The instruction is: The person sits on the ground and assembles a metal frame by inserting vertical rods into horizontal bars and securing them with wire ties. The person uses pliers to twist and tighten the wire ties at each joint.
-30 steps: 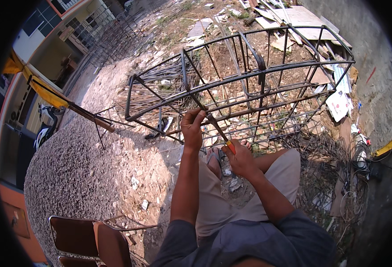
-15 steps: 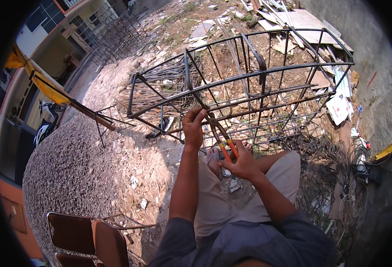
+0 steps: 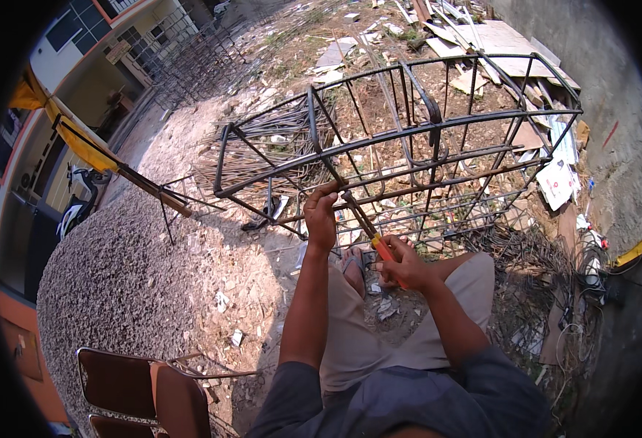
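Note:
My right hand is wrapped round the orange-and-yellow handles of a pair of end-cutting pincers. Their dark head is up against a bar of the rebar cage, and the handles look close together, one behind the other. Just left of the pincers' head, my left hand has its fingers curled at the same bar joint. Whatever its fingertips pinch is too small or hidden to make out. The cage is a long frame of dark rods with bent hoops, stretching across in front of my knees.
A grey gravel heap rises at the left, with a brown folding chair near me. Loose rods lie behind the cage. Boards and scraps lie by the right wall. Tangled wire is on the ground at right.
The pincers' handles, spread apart before, have come together and turned in my right hand. My left hand stays at the bar joint. The view has shifted slightly.

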Tool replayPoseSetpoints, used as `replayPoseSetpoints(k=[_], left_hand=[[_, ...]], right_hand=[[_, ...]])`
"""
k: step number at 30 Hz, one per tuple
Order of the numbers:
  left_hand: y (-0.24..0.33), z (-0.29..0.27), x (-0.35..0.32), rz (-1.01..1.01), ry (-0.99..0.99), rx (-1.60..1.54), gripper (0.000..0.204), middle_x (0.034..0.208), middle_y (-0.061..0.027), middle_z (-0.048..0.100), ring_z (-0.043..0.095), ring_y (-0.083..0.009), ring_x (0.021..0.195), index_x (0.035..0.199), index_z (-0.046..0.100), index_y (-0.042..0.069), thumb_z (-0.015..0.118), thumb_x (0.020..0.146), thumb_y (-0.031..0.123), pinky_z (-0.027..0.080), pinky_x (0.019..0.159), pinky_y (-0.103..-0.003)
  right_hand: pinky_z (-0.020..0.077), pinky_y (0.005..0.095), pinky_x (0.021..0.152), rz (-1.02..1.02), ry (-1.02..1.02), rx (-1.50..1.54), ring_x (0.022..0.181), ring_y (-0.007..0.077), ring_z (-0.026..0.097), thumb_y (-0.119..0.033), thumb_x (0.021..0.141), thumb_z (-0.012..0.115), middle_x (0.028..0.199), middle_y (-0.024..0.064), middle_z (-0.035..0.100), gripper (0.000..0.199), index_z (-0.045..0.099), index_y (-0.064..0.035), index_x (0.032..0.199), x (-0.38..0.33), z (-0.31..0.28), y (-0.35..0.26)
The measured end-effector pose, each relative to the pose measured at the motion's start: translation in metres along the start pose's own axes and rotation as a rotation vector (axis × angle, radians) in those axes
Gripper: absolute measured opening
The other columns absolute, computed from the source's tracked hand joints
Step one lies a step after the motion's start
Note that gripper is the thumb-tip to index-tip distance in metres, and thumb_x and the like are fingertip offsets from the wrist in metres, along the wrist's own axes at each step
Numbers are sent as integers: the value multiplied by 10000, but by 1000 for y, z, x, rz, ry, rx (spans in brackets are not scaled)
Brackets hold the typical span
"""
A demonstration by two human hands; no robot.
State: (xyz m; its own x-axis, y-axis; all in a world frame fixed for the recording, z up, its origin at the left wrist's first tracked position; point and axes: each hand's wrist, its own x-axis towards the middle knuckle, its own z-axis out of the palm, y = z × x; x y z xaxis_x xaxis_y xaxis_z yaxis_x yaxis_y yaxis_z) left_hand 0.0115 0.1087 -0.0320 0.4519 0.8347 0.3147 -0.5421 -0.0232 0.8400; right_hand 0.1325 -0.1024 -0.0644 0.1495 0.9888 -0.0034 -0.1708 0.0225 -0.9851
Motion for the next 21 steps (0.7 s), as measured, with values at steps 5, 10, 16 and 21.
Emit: replayPoseSetpoints(k=[5,10,16,21], left_hand=[[4,0,-8,48,15,91,303,1176,-131,706,638,-190,1122,1192,683,-55,557,931,34,453,1030,-330],[3,6,-7,71,17,115,308,1180,-116,704,638,-189,1116,1198,693,-41,566,935,55,454,1032,-337],[-4,5,-6,48,29,72,312,1179,-107,698,616,-188,1140,1190,693,-48,554,935,65,421,1047,-330],[0,3,-10,66,33,31,316,1208,-169,693,625,-225,1177,1234,649,-72,550,964,58,414,1088,-363]], right_hand=[[499,532,779,-77,413,-811,898,459,665,-420,984,627,1016,236,682,488,582,-13,1249,-8,34,-35],[502,482,691,6,261,-698,797,381,682,-527,1015,567,862,186,686,500,602,-36,1107,5,24,-14],[429,268,524,570,-524,1042,595,96,535,-660,984,512,700,-6,554,589,588,-92,1122,7,5,6],[566,391,707,232,-158,269,833,218,709,-694,852,688,903,88,673,764,544,-33,1209,-6,26,-12]])
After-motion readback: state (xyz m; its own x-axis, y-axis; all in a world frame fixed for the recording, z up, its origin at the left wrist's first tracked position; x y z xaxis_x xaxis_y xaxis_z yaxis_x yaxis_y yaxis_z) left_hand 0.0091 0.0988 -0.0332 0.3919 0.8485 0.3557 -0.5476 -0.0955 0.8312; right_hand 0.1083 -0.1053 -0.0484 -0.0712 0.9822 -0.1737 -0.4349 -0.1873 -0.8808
